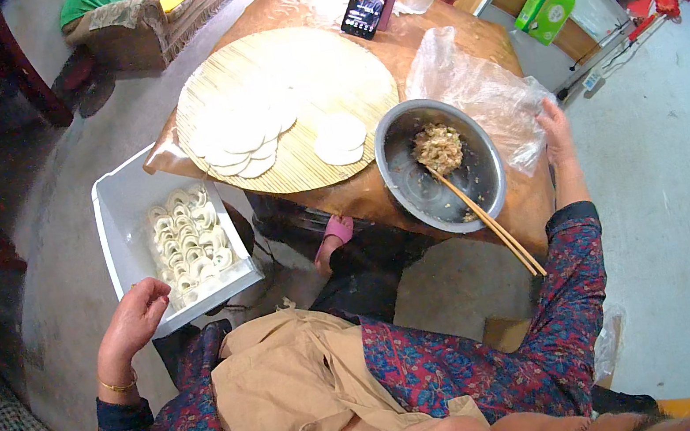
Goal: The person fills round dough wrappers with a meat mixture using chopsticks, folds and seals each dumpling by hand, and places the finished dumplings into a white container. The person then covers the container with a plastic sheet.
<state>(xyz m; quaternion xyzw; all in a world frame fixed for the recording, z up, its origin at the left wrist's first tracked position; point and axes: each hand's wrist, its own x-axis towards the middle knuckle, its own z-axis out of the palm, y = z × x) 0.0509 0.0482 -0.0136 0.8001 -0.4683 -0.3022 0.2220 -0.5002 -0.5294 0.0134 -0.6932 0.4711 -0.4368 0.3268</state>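
Observation:
My left hand [139,313], its fingers curled, is at the near left edge of a white plastic bin [117,216]; whether it touches the rim I cannot tell. Rows of folded dumplings [188,239] lie in the bin. My right hand [556,130] is at the right edge of a crumpled clear plastic bag [487,94] on the table; its grip is unclear. Between my hands, a metal bowl [402,193] contains minced filling [438,148], with wooden chopsticks [486,218] leaning over its rim. Round dough wrappers [242,130] lie on a round slatted mat [304,168], with a smaller pile [340,139] apart.
A phone [364,5] stands against a box at the back of the brown-covered table [485,34]. A padded seat [117,35] is at the back left. A green package [548,4] rests on the glass-topped cabinet at the right. My knees are beneath the table's near edge.

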